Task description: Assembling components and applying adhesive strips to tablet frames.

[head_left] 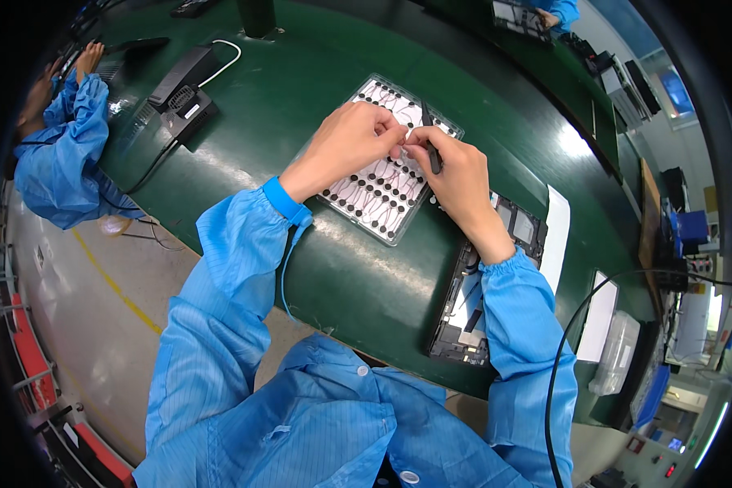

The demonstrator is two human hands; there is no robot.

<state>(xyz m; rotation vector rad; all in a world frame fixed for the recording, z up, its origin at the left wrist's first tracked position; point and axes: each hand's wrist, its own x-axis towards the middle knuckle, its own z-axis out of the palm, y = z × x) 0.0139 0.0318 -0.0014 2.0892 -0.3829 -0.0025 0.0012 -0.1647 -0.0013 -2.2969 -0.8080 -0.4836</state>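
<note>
Over a clear plastic tray (392, 237), my left hand (351, 137) and my right hand (457, 167) meet at the fingertips. The tray holds rows of small black round parts (374, 198) with thin pinkish wires on a white sheet. My left thumb and forefinger are pinched together on something too small to make out. A slim black tool, apparently tweezers (428, 120), is tucked in my right hand, whose thumb and forefinger also pinch close to the left fingertips. A blue wrist strap (281, 200) circles my left wrist.
Under my right forearm lies an opened flat device (461, 329) with exposed inner parts. White sheets (555, 236) and a clear plastic box (616, 355) are to the right. A black power adapter (189, 114) sits at the left, near a co-worker in blue (69, 163). A black cable (555, 366) crosses at right.
</note>
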